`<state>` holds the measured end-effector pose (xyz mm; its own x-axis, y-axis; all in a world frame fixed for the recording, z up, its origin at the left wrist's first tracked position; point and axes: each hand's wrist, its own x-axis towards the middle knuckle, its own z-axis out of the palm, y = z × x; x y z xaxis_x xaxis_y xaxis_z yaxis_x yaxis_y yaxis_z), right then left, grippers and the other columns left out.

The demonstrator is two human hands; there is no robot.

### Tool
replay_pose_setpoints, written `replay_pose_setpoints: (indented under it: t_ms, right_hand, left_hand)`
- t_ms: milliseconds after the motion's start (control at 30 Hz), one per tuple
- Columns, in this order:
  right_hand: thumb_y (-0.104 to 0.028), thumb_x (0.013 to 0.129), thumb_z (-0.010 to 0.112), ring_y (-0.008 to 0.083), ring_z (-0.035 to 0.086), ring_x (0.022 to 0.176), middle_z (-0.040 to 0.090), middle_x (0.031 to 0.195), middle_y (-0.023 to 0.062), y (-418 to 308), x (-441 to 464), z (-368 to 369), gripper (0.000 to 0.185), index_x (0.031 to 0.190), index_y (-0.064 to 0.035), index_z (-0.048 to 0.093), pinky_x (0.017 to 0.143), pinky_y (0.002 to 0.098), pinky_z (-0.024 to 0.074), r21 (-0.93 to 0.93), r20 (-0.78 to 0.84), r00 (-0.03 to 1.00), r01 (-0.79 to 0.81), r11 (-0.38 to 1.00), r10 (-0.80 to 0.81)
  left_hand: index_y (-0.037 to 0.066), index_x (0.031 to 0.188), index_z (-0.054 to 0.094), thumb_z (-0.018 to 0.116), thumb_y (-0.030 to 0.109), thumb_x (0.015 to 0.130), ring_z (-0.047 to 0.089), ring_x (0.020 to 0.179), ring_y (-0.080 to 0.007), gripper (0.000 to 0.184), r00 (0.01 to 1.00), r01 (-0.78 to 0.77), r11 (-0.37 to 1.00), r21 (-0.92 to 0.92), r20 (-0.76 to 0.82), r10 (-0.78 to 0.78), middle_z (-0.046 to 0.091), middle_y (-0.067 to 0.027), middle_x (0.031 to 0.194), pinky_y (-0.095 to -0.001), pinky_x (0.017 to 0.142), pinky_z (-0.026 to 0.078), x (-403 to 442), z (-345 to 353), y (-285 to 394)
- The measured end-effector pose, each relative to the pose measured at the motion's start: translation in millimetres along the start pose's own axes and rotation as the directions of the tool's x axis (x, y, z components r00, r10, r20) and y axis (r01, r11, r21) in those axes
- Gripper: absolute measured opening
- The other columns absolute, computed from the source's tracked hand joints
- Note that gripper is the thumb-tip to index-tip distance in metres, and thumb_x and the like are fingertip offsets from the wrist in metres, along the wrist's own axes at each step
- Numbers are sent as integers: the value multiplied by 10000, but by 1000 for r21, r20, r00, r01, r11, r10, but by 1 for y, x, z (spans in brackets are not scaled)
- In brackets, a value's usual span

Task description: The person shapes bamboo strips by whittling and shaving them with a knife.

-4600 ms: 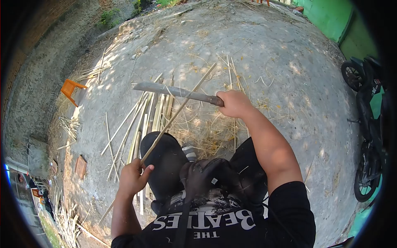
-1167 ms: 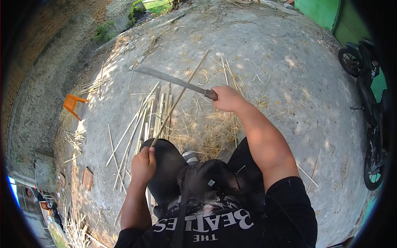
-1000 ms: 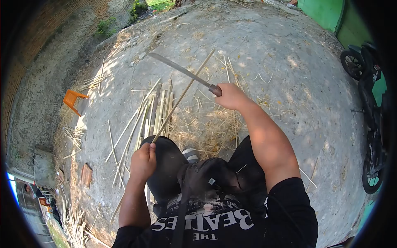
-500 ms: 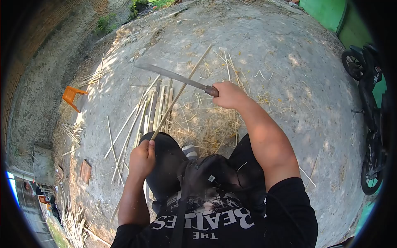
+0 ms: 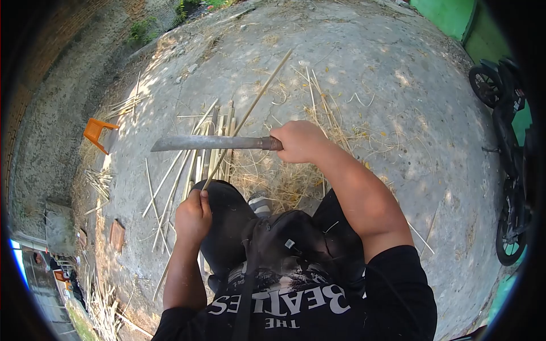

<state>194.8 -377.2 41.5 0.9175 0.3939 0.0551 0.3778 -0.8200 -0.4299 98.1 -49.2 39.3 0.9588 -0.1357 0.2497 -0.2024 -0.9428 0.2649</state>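
A long thin bamboo strip (image 5: 259, 96) slants up and to the right from my left hand (image 5: 193, 217), whose fingers are closed round its lower part beside my knee. My right hand (image 5: 298, 142) grips the dark handle of a machete (image 5: 210, 142). The blade lies almost level, pointing left, and crosses the strip a little above my left hand; whether it touches the strip I cannot tell. Behind the blade, a bundle of split bamboo pieces (image 5: 215, 122) rests on the concrete ground. Thin shavings (image 5: 284, 184) are heaped between my knees.
An orange plastic chair (image 5: 98, 134) stands at the left, near more strips (image 5: 100, 181) and a brick-like block (image 5: 117, 235). Further cut strips (image 5: 102, 310) lie at the lower left. A black motorcycle (image 5: 506, 148) is parked along the green wall (image 5: 446, 17) at the right.
The machete has come down along the strip towards my left hand and turned from slanting to nearly level. My right hand has moved down and left. My left hand keeps hold of the strip.
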Motion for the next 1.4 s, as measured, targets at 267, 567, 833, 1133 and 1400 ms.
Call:
replay_pose_setpoints:
  t_ms: [267, 567, 833, 1133, 1400]
  right_hand:
    - [-219, 755, 692, 375, 696, 834, 701, 828, 124, 28, 12, 2, 137, 865, -139, 670, 720, 519, 535, -19, 63, 998, 4, 1000, -3]
    - [-216, 740, 698, 395, 686, 793, 686, 787, 140, 14, 5, 3, 142, 848, -131, 663, 685, 528, 522, -5, 16, 999, 35, 999, -35]
    - [-207, 764, 691, 357, 705, 872, 712, 873, 110, -5, 1, 1, 165, 924, -168, 690, 751, 511, 545, -76, 72, 997, -13, 997, 18]
    - [-224, 750, 708, 386, 693, 791, 697, 797, 127, 8, 8, -4, 157, 871, -136, 660, 688, 526, 529, -106, 2, 999, -53, 993, 54]
    - [-194, 783, 703, 338, 711, 858, 712, 843, 101, 8, 9, 5, 147, 926, -158, 691, 749, 504, 550, -153, -5, 1000, -15, 988, 15]
  left_hand:
    - [50, 851, 567, 548, 240, 1053, 628, 616, -464, 278, 999, -52, 997, 61, 20, 50, 629, -223, 654, -571, 562, 477, 0, -9, 5]
    - [44, 866, 568, 550, 241, 1050, 640, 660, -471, 270, 998, -36, 998, 53, 49, 33, 654, -233, 715, -569, 593, 491, -1, -10, -1]
    - [47, 887, 562, 551, 240, 1046, 637, 662, -473, 250, 997, -58, 996, 64, 62, 54, 648, -231, 705, -574, 598, 486, 4, 1, -2]
    - [37, 914, 573, 539, 236, 1049, 640, 697, -484, 243, 995, -1, 996, 89, 100, -8, 654, -235, 733, -574, 626, 488, -1, -18, -12]
    - [22, 906, 570, 515, 265, 1060, 637, 768, -503, 293, 977, 43, 999, 10, 210, -44, 646, -267, 763, -597, 686, 472, -6, -21, -5]
